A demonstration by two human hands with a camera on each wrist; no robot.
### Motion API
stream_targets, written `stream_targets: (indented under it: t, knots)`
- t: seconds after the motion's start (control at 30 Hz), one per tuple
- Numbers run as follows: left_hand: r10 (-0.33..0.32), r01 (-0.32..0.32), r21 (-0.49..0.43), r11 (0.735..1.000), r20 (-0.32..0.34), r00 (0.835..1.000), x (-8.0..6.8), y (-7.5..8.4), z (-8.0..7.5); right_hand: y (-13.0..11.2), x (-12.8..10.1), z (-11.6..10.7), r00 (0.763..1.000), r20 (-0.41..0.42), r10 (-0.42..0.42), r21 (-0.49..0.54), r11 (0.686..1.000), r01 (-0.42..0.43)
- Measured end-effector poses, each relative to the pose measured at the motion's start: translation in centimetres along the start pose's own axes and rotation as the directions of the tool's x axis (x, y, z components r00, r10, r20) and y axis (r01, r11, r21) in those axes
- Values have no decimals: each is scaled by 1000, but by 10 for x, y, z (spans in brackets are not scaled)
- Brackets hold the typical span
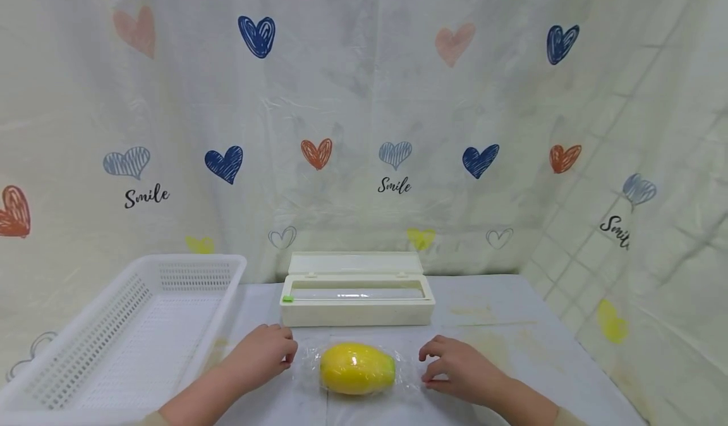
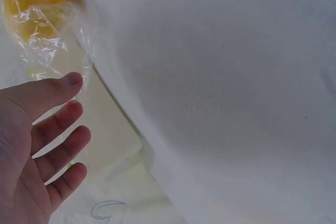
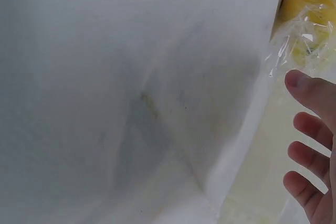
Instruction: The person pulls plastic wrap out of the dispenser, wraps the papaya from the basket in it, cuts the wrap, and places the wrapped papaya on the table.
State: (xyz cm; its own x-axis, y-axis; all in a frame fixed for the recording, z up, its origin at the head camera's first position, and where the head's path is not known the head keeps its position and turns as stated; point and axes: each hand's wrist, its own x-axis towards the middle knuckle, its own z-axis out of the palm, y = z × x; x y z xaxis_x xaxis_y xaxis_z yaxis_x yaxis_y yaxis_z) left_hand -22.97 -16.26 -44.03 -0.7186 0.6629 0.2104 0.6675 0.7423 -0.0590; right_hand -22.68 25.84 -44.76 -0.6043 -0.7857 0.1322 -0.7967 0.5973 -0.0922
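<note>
Grips (image 1: 267, 350) (image 1: 455, 366) flanking film-wrapped yellow mango (image 1: 357, 368)

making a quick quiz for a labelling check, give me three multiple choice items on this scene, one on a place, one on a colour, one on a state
1. Where does the wrapped fruit lie?
A. in the white basket
B. on the table between the two hands
C. inside the film dispenser box

2. What colour is the fruit under the clear film?
A. yellow
B. red
C. purple

3. How is the lid of the film dispenser box?
A. shut flat
B. open, tipped back
C. taken off and lying in the basket

Answers:
1 B, it sits on the table with the left hand on one side and the right hand on the other.
2 A, yellow skin shows through the film.
3 B, the lid stands up behind the box, away from the white basket.
</note>
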Motion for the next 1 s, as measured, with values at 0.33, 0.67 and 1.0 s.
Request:
stream_targets:
  t: [0.33, 0.67, 1.0]
  knots:
    - [-147, 146, -121, 982, 4, 989, -12, -2, 1, -7, -15, 1, 988, -153, -10, 76, 997, 22]
    - [-264, 263, -176, 949, 19, 964, -24, 1, -4, -8, -34, -7, 944, -330, -19, 46, 998, 36]
    - [-387, 371, -219, 902, -34, 921, -26, 10, -10, -15, -36, -14, 942, -318, 107, 156, 986, -59]
